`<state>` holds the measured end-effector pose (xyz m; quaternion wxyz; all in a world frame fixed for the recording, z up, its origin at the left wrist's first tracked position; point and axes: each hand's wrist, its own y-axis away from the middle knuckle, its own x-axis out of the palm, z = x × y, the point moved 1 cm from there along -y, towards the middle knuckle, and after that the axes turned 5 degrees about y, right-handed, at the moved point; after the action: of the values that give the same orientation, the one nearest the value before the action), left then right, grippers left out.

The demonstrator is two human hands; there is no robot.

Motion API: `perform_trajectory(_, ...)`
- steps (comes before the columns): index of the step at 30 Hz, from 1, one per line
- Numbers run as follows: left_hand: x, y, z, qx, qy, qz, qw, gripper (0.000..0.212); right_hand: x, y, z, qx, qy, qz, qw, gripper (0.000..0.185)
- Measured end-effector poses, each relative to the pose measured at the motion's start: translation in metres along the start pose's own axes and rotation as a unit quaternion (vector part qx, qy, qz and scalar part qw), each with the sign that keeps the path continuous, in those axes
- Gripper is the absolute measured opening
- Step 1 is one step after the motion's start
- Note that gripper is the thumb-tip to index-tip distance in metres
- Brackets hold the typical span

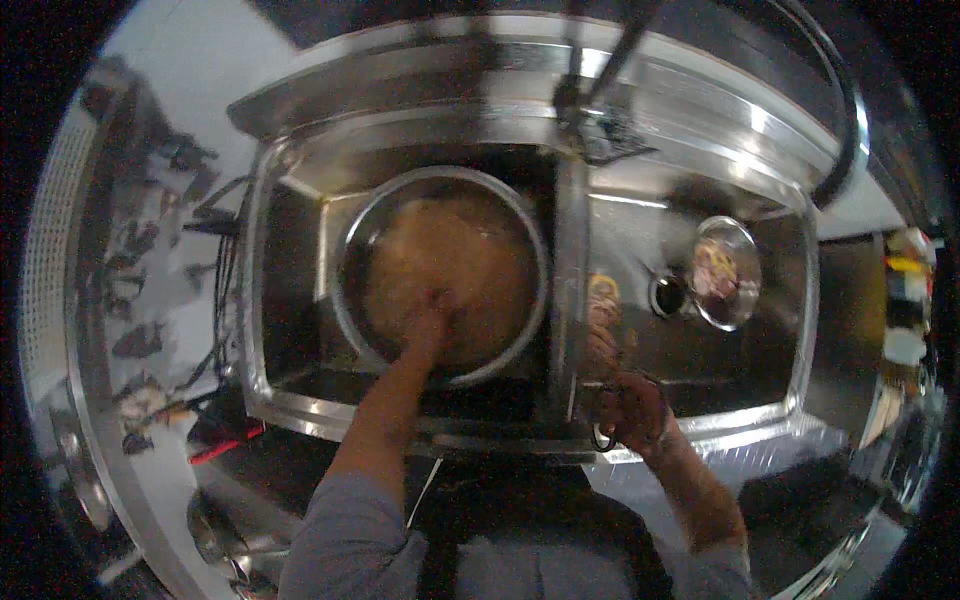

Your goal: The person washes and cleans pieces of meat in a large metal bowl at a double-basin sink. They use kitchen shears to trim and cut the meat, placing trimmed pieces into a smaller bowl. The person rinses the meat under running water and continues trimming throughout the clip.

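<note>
My left hand reaches down into a large round metal bowl standing in the left sink basin. Cloudy brownish contents fill much of this bowl; blur hides what they are and what my fingers touch. Over the front of the right basin, my right hand is closed around what look like scissors, with a dark ring handle showing at the hand's left side. Just beyond that hand, pinkish and yellow pieces, apparently raw meat, lie against the sink divider.
In the right basin, a metal bowl holds similar pink and yellow pieces beside a dark drain hole. A faucet rises behind the divider. A dark hose curves at the upper right. Containers stand at far right.
</note>
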<state>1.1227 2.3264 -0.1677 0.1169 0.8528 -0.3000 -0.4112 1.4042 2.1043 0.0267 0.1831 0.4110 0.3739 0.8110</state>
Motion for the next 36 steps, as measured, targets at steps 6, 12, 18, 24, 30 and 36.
perform_trajectory(6,-0.022,0.021,0.010,0.055,-0.081,0.097,0.990,0.037,-0.003,-0.020,0.072,-0.307,0.838,-0.217,0.395,0.036)
perform_trajectory(12,-0.041,0.030,-0.023,0.111,-0.134,0.165,0.971,0.037,-0.026,-0.006,0.080,-0.319,0.861,-0.230,0.322,0.030)
perform_trajectory(18,-0.063,0.047,-0.088,0.167,-0.105,0.182,0.963,0.037,-0.002,0.025,0.085,-0.364,0.853,-0.241,0.288,0.025)
perform_trajectory(24,-0.059,0.041,-0.063,0.162,-0.268,0.131,0.941,0.035,0.030,0.056,0.089,-0.403,0.832,-0.230,0.305,0.023)
perform_trajectory(30,-0.094,0.030,-0.002,0.035,0.098,0.268,0.958,0.032,0.037,0.046,0.088,-0.428,0.809,-0.234,0.330,0.024)
perform_trajectory(36,-0.116,0.053,-0.107,-0.184,0.531,0.144,0.815,0.034,0.001,0.079,0.094,-0.308,0.765,-0.264,0.500,0.051)
